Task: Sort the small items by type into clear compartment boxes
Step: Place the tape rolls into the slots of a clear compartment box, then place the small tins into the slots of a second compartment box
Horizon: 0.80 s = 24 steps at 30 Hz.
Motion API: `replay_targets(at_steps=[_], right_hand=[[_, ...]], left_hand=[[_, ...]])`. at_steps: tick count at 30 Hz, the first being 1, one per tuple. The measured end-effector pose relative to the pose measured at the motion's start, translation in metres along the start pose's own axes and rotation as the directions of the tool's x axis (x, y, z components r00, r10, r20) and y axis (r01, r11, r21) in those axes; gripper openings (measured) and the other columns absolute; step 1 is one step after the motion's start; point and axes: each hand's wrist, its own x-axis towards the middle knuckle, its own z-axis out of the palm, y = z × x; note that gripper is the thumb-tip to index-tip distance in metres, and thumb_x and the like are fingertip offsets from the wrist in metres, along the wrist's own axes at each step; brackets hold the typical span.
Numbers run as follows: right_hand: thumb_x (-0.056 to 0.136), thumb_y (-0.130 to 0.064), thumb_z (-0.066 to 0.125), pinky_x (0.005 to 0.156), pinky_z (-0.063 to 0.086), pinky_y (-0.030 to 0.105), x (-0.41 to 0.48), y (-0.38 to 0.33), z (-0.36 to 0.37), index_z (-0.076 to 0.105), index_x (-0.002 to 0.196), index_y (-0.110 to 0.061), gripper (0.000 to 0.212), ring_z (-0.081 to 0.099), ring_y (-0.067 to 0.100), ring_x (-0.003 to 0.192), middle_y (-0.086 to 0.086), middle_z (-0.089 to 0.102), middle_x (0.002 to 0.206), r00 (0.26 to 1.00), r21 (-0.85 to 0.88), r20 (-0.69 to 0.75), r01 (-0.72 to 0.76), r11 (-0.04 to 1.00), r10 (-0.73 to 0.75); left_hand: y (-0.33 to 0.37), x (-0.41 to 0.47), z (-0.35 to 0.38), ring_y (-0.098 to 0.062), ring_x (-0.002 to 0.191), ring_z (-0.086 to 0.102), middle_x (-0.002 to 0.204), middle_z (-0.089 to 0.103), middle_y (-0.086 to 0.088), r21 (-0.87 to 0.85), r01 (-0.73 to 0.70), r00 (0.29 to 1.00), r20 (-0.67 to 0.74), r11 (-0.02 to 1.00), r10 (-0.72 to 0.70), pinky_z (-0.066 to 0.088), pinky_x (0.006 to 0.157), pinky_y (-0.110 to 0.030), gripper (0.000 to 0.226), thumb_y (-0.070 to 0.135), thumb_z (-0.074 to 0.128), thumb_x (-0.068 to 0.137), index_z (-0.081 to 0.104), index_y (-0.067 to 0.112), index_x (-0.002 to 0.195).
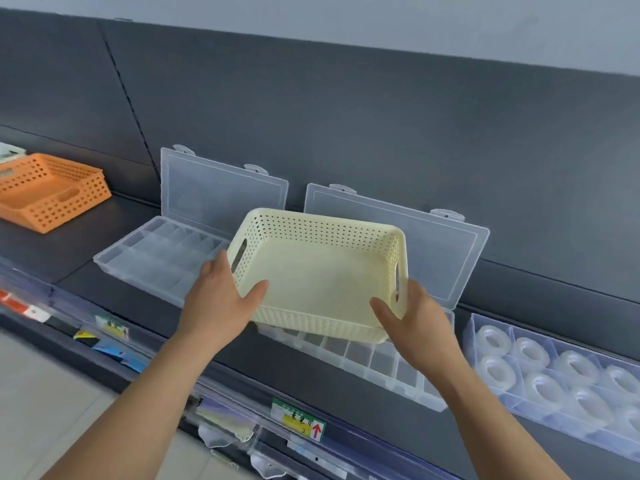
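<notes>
I hold a cream perforated basket (322, 271) tilted toward me above the shelf, and it looks empty inside. My left hand (221, 299) grips its left front corner, thumb inside the rim. My right hand (412, 317) grips the right front corner beside the handle slot. Two clear compartment boxes lie open on the dark shelf, lids leaning on the back panel. The left box (152, 258) shows empty compartments. The right box (377, 365) is partly hidden under the basket.
An orange perforated basket (52, 192) sits at the far left of the shelf. A clear tray of tape rolls (554, 379) stands at the right. The shelf's front edge (242, 403) carries price labels, with more packaged goods hanging below.
</notes>
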Motion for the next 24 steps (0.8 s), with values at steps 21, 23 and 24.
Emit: replay_targets(at_steps=[21, 23, 24], right_hand=[[0.090, -0.048, 0.053, 0.058, 0.045, 0.026, -0.006, -0.324, 0.234, 0.049, 0.121, -0.020, 0.041, 0.059, 0.010, 0.081, -0.008, 0.062, 0.096, 0.730, 0.295, 0.361, 0.501, 0.813, -0.581], [0.090, -0.047, 0.053, 0.058, 0.044, 0.023, -0.009, -0.368, 0.263, 0.049, 0.121, -0.021, 0.041, 0.058, 0.008, 0.083, -0.011, 0.061, 0.096, 0.720, 0.308, 0.358, 0.510, 0.803, -0.595], [0.090, -0.047, 0.053, 0.058, 0.043, 0.023, -0.010, -0.389, 0.277, 0.050, 0.121, -0.021, 0.040, 0.058, 0.008, 0.084, -0.012, 0.060, 0.096, 0.717, 0.315, 0.356, 0.513, 0.799, -0.600]], left_hand=[[-0.281, -0.071, -0.226, -0.015, 0.103, 0.048, 0.111, 0.046, 0.010, -0.155, 0.441, 0.702, -0.554, 0.884, -0.448, 0.047, 0.076, -0.035, 0.061, 0.050, 0.065, 0.080, 0.041, 0.032, 0.132], [-0.317, -0.064, -0.254, -0.014, 0.102, 0.045, 0.113, 0.045, 0.007, -0.150, 0.460, 0.686, -0.566, 0.875, -0.457, 0.046, 0.078, -0.036, 0.063, 0.050, 0.065, 0.080, 0.040, 0.031, 0.134], [-0.334, -0.060, -0.268, -0.014, 0.101, 0.044, 0.113, 0.044, 0.007, -0.150, 0.462, 0.683, -0.568, 0.874, -0.459, 0.045, 0.079, -0.036, 0.063, 0.051, 0.065, 0.080, 0.040, 0.030, 0.134]])
